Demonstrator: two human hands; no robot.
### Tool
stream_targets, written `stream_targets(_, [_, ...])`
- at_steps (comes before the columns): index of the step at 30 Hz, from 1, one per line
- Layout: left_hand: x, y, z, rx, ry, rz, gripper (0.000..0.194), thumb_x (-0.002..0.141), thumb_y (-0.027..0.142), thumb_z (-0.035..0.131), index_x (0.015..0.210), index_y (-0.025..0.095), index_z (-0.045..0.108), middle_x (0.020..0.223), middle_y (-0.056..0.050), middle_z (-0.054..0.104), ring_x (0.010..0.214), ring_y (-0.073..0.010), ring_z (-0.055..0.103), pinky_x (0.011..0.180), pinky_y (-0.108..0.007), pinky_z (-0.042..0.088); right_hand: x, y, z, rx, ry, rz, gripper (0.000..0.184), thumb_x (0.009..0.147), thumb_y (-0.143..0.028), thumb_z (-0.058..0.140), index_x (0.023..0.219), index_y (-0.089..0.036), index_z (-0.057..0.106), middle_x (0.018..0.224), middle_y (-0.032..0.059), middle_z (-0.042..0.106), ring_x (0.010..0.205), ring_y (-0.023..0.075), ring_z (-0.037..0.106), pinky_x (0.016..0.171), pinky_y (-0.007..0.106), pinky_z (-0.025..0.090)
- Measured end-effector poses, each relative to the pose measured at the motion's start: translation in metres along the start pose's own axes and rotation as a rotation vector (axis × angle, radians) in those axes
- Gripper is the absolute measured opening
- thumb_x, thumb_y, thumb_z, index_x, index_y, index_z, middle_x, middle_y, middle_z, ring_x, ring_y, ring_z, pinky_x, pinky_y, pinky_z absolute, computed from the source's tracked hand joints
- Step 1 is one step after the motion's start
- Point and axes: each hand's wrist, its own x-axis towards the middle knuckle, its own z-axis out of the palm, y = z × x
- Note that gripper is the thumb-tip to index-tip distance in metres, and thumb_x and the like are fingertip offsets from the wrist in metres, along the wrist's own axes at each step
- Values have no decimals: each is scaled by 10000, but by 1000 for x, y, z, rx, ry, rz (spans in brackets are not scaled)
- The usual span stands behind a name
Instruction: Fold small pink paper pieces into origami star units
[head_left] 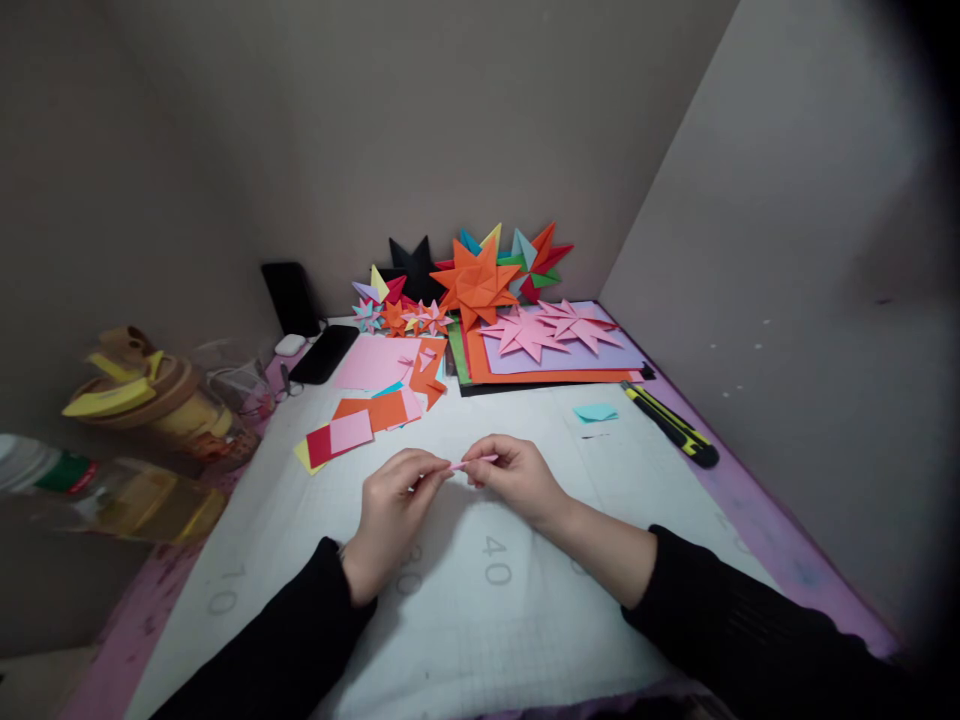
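Between my two hands is a small strip of folded pink paper (459, 466), seen nearly edge-on above the white mat (465, 640). My left hand (397, 500) pinches its left end between thumb and fingertips. The fingers of my right hand (517, 478) are closed on the other end, and a bit of pink sticks out past them. How the paper is folded cannot be made out. Ahead and to the left lie small paper pieces, among them a pink rectangle (352, 432) and a red one (319, 447). A light blue folded paper (596, 413) rests ahead of my right hand.
Folded paper stars, one large and orange (478, 283), stand against the wall. Pink stars (529, 334) lie on a stack of coloured sheets (555, 378). A yellow-black utility knife (671, 425) is at right. Phones (325, 354), a lidded cup (176, 400) and a bottle (142, 498) stand left.
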Motion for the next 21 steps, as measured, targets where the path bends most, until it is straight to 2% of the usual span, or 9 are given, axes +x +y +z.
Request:
stream_targets(12, [0,5,0,17,5,-137,50,807,212,625,823,184,663,801,-30,663,724,-127,616,535,-190,490,-3,-3,1,-57,65,-12,166,738,-326,678,712,-166,644,566,-18,588,525,97,523,507,218,414])
stream_targets(21, [1,5,-1,20,-21,-127,76,836,199,576,800,181,640,783,-27,645,706,-123,596,541,-197,466,-2,-1,1,-74,50,-10,205,727,-361,687,713,-162,643,575,-12,594,534,104,533,509,224,426])
